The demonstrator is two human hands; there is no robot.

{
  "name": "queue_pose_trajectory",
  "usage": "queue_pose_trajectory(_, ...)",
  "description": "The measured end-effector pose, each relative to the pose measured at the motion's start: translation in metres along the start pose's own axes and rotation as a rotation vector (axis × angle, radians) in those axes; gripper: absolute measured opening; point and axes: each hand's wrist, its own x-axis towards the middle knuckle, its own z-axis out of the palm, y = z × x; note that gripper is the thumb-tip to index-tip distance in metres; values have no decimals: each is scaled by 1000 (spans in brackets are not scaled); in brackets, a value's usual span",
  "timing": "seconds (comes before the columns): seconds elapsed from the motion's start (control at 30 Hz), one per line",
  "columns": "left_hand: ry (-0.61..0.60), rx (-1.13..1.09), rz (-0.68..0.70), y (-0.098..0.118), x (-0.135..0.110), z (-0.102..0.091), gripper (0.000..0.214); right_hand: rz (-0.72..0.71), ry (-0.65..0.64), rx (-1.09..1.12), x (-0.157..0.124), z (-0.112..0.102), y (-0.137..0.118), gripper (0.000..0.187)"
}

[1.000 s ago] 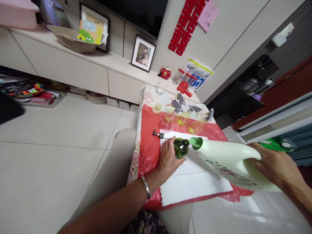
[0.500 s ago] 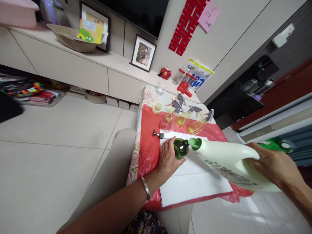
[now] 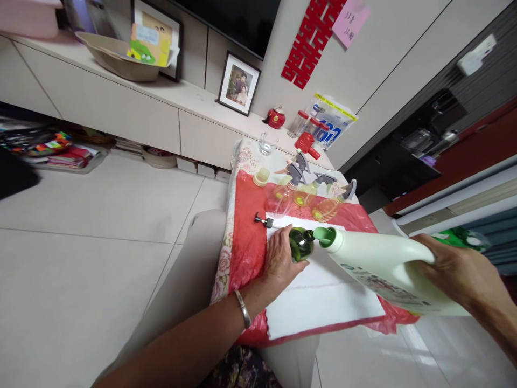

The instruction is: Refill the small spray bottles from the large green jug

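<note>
"What job did you see from far off?"

"I saw the big jug [image 3: 371,248] tipped over, with its green spout [image 3: 323,234] just beside the bottle [image 3: 301,246]. I think it was the pouring part, but I couldn't see any stream."

"And the hands?"

"The left grip [image 3: 281,257] was wrapped round the bottle, over the white cloth [image 3: 323,304] on the tabletop [image 3: 245,159]. I couldn't tell if the bottle stood on the cloth. The right grip [image 3: 454,267] was curled round the jug's handle. The pump [image 3: 264,221] lay off the bottle, near the left grip."

"What did the next move need?"

"A still bottle, I guessed, with the spout right at its hole and a slow tip, so nothing dripped."

"Was anything new?"

"Only a bit. Half a second before, the spout seemed to overlap the bottle's top; now a thin gap showed. My view had slid a little too. Both grips held the same things."
</note>
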Motion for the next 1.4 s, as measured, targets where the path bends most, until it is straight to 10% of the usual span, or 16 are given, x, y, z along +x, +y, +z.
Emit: queue_pose_trajectory(1.4,5,-8,1,1,1,0,98,33,-12,-58,6,-9,-2,58)
